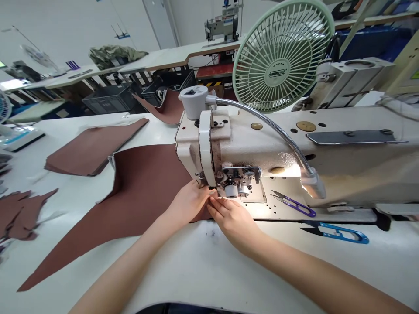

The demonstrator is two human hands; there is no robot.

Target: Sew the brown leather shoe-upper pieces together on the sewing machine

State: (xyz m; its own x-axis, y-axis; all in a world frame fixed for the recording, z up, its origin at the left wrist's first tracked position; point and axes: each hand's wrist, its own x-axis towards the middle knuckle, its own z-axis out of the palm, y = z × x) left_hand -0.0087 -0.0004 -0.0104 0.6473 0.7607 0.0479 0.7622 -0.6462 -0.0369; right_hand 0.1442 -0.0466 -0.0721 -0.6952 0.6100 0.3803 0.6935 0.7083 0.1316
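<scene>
A large brown leather piece (144,192) lies under the head of the sewing machine (281,135) and spreads left across the table, its upper left part folded up to show a pale underside. My left hand (186,200) rests on the leather's right end by the needle area, fingers closed on it and partly hidden behind the machine head. Close beside it, my right hand (234,220) has its fingers pressed together at the leather's near edge, the fingertips of both hands almost meeting. The needle itself cannot be made out.
Stacked brown pieces (94,146) and cut brown scraps (24,213) lie on the left. Purple thread snips (297,205) rest on the machine bed, blue snips (343,232) on the table. A bendable lamp (312,183) and green fan (278,72) stand around the machine.
</scene>
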